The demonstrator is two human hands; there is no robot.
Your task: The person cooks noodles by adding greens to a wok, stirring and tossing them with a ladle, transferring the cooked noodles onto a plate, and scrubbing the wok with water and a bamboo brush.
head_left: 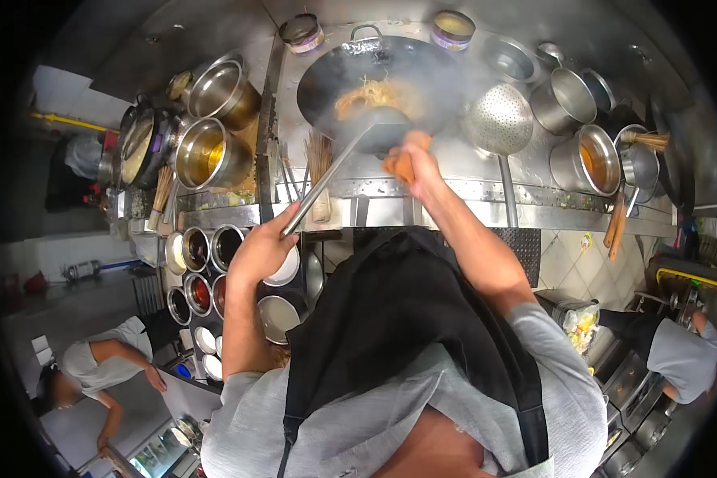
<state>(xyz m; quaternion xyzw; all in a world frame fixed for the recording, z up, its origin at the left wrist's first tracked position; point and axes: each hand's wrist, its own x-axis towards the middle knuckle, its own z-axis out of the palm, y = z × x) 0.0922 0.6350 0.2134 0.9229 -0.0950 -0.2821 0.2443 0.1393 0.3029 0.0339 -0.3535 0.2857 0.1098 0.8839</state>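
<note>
My left hand (267, 248) is closed around the long metal handle of a ladle (327, 179). The ladle's bowl reaches over the near side of a large black wok (315, 88), partly lost in steam. Inside the wok lies a heap of brownish food that looks like noodles (366, 99). At the wok's near edge, my right hand (424, 171) grips an orange cloth (401, 166), slightly blurred. The cloth seems to be wrapped at the wok's near handle, which the hand and cloth hide.
A perforated strainer (498, 119) lies right of the wok, beside metal pots (564, 102). Pots of yellowish liquid (211, 154) and a bamboo brush (319, 163) stand left. Seasoning containers (196, 248) sit below my left forearm. Two other people (111, 358) work at the sides.
</note>
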